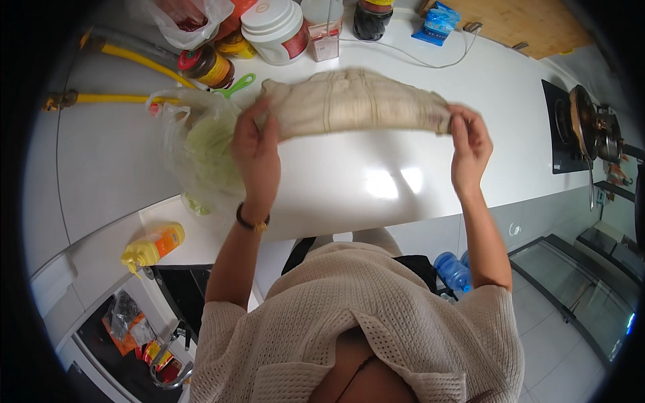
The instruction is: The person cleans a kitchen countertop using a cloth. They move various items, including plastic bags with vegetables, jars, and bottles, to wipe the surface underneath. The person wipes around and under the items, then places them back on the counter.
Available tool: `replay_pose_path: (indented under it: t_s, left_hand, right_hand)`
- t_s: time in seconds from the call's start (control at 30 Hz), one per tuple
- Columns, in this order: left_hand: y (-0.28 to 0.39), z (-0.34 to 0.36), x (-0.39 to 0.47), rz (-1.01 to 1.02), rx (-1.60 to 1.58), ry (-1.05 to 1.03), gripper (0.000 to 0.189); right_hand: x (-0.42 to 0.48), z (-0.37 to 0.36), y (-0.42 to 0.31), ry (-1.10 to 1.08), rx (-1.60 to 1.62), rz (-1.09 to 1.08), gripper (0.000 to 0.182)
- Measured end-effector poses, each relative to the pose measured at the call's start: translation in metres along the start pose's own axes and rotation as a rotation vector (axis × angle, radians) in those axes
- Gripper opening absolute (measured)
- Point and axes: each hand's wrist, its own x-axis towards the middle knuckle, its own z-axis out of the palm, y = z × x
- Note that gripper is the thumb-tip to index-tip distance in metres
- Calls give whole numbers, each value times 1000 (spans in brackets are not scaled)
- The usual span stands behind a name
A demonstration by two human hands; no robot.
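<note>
A beige cloth [352, 103] with darker stripes and some stains is stretched between my two hands above the white countertop [322, 186]. My left hand [257, 146] pinches its left end, and my right hand [468, 141] grips the right end. Motion blurs the cloth, and its middle bows away from me. Just left of my left hand sits a thin plastic bag [171, 131] with a pale green leafy vegetable [211, 143], perhaps cabbage, inside; my wrist hides part of it.
Along the back stand a sauce jar [209, 68], a white lidded tub [277, 35], a dark bottle [373, 22] and a blue packet [438, 24]. A white cable [423, 64] crosses the counter. Pans [584, 121] rest on the right cooktop [557, 151]. A yellow detergent bottle [153, 247] lies near the sink faucet [171, 352].
</note>
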Motion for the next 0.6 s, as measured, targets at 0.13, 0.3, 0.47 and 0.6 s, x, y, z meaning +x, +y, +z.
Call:
replay_pose_path:
  t_s: [0.13,0.3,0.47,0.6]
  left_hand:
    - [-53,-15,-62,-236,-52,-103,34]
    - [-113,-22,-114,-668,29,-176,30]
    - [-115,-26,-105,-575,63,-124,21]
    - [-99,-10,-57,-580,-65,-25,30]
  right_hand:
    - [-58,-28,44,-68,-57,325,19]
    - [-118,-47,116,-226,-209,665,18]
    - [-109,-50,108,-236,-172,738,18]
    - [-55,-41,91,-85,68,804,22]
